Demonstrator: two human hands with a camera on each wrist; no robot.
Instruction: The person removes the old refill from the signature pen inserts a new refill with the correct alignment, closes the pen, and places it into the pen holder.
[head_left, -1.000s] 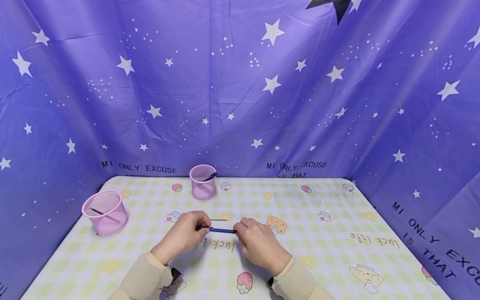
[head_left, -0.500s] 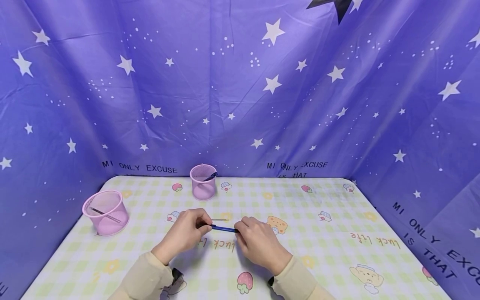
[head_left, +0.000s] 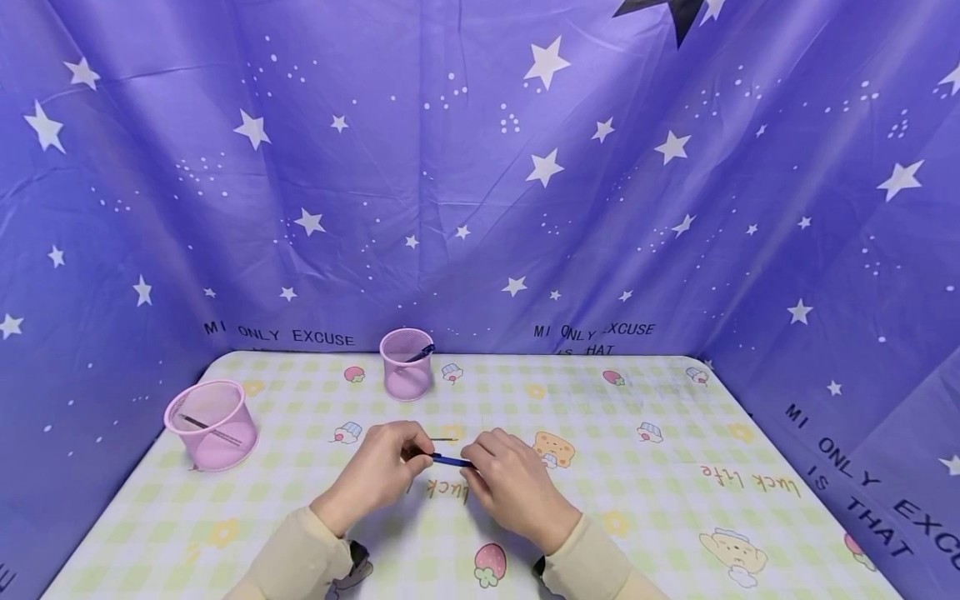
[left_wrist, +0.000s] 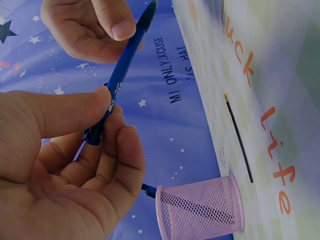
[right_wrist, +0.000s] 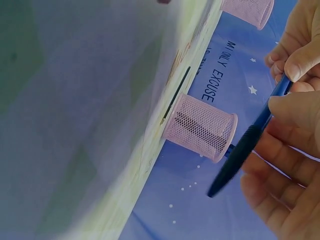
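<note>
A blue retractable pen (head_left: 450, 460) with a dark grip is held level between both hands above the table. My left hand (head_left: 384, 462) pinches its clip end between thumb and fingers, as the left wrist view shows (left_wrist: 80, 145). My right hand (head_left: 517, 487) pinches the barrel just behind the dark grip (right_wrist: 235, 162), whose tip points away from the fingers. On the table behind the hands lies a thin dark pen refill (left_wrist: 239, 137) with a yellowish tip, partly hidden by the left hand in the head view.
A pink mesh cup (head_left: 407, 379) at the back holds a dark blue pen (head_left: 422, 353). Another pink mesh cup (head_left: 217, 446), at the left, has a thin dark rod (head_left: 193, 422) leaning inside. A checked cloth (head_left: 637, 517) covers the table; starry curtains (head_left: 480, 167) surround it.
My left hand has shifted slightly right along with its grip, so less of the pen shows between the hands. My right hand has barely moved; the cups stay put.
</note>
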